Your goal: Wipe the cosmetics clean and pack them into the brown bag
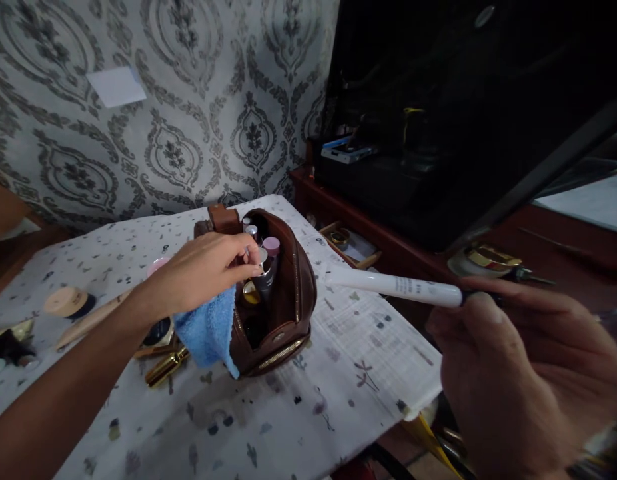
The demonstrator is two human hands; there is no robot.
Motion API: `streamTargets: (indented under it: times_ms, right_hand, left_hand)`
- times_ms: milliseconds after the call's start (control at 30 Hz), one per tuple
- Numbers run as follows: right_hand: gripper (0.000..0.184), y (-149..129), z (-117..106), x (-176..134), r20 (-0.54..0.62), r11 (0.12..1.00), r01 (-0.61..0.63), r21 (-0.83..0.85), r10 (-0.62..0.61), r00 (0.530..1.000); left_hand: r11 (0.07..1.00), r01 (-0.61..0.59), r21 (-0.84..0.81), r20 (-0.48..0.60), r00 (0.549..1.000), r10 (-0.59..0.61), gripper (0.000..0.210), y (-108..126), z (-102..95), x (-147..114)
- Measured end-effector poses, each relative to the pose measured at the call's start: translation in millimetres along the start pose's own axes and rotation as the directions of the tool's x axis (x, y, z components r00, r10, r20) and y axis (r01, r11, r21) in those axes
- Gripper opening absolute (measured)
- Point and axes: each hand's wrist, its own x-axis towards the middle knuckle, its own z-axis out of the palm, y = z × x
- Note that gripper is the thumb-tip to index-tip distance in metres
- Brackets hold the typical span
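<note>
A brown zippered cosmetic bag stands open on the table, with several bottles and tubes upright inside. My left hand is over its left side, fingers curled, and a blue cloth hangs from beneath that hand over the bag's edge. Its fingertips are at the silver cap of a dark bottle; whether they grip the cap is unclear. Next to it is a pink cap. On the right, my right hand pinches a slim white tube by its black end, holding it out toward the bag.
Cosmetics lie left of the bag: a gold tube, a beige-lidded jar and a dark item. Behind on the right, a large black screen stands on a reddish wooden stand with an open small drawer. The table's edge runs below my right hand.
</note>
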Motion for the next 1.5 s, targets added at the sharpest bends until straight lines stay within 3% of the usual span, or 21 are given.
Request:
streamTargets:
  times_ms: [433,633,800,933,1167,1500]
  right_hand:
    - [0.019,2,-5,5,0.028,0.996,-0.073,0.054,0.072,0.997]
    - [0.016,0,-2,4,0.029,0.991,-0.116,0.072,0.114,0.993]
    - [0.018,-6,-1,2,0.034,0.978,-0.203,0.052,0.201,0.979]
    - [0.02,-5,-1,2,0.041,0.981,-0.19,0.031,0.189,0.981]
    - [0.021,6,-2,3,0.092,0.991,-0.132,0.035,0.129,0.987]
    - [0.027,0,2,-4,0.078,0.972,-0.233,-0.025,0.234,0.969]
  left_hand:
    - [0.969,0.032,-0.246,-0.041,0.998,-0.044,0.029,1,-9.7,-1]
    - [0.965,0.008,-0.262,-0.078,0.997,-0.029,0.028,-4,-9.2,1]
    - [0.992,0.044,-0.116,-0.086,0.995,-0.054,0.023,10,-2.7,6]
    - [0.997,0.078,0.019,-0.071,0.995,-0.077,0.023,20,2.5,12]
    - [0.991,0.074,0.113,-0.05,0.996,-0.069,0.026,19,3.2,14]
    - [0.96,0.137,0.243,-0.032,0.991,-0.133,0.028,26,-1.2,15]
